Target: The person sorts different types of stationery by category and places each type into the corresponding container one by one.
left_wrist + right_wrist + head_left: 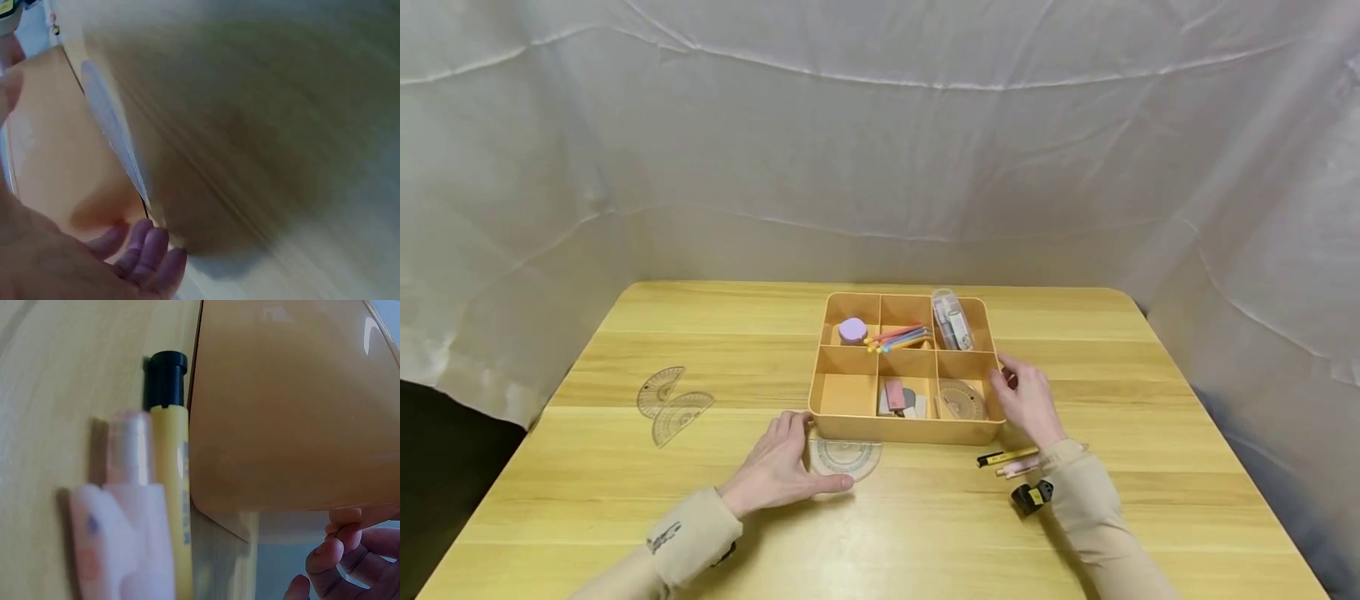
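Note:
A tan six-compartment organizer box (910, 429) stands on the table between both hands. At its front left corner, the left hand (782, 467) touches the wall with its fingertips, thumb stretched out over the table. A clear protractor (846, 462) lies flat against the box's front, beside that thumb. The right hand (1028, 400) rests its bent fingers against the box's right side; in the right wrist view those fingers (325, 559) show at the wall. Inside are a purple round item (852, 331), colored pens (901, 337), a clear case (953, 323), erasers (895, 395) and another protractor (962, 402).
Two clear protractors (681, 415) overlap on the table at the left. Near the right forearm lie a yellow-and-black pen (1007, 457), a pale pink pen (1019, 467) and a small black item with a yellow label (1032, 497). Pale cloth (880, 167) hangs behind the table.

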The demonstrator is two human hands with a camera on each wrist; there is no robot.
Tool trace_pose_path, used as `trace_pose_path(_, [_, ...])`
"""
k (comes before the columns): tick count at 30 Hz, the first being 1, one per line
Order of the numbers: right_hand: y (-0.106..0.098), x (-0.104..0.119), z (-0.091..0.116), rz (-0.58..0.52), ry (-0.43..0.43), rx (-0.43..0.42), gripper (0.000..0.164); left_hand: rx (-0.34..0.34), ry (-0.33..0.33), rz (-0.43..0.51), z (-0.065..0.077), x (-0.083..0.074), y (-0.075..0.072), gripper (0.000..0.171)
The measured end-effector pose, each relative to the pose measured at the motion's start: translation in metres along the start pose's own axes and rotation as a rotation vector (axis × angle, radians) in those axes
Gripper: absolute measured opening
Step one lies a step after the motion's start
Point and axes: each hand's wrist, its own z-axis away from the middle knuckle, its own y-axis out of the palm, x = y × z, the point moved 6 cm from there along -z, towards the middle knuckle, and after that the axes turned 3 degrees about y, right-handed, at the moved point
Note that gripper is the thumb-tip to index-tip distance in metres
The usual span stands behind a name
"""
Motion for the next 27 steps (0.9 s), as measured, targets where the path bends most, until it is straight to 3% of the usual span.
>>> trace_pose_path(10, [0.001, -0.003, 0.0, -0.012, -0.014, -0.025, 0.039, -0.153, 0.039, -0.291, -0.004, -0.003, 0.011, 0.096])
trace_pose_path(14, [0.001, -0.003, 0.0, -0.029, -0.012, -0.035, 0.039, -0.162, 0.016, -0.276, -0.009, -0.005, 0.014, 0.102])
trace_pose_path(21, [0.001, -0.002, 0.0, -0.028, -0.031, -0.057, 0.038, -0.147, -0.045, -0.172, -0.015, 0.001, 0.011, 0.136])
trace_pose_path(27, [0.002, -0.005, 0.0, -0.045, -0.017, -0.041, 0.039, -0.092, -0.06, -0.137, -0.014, 0.009, 0.004, 0.128])
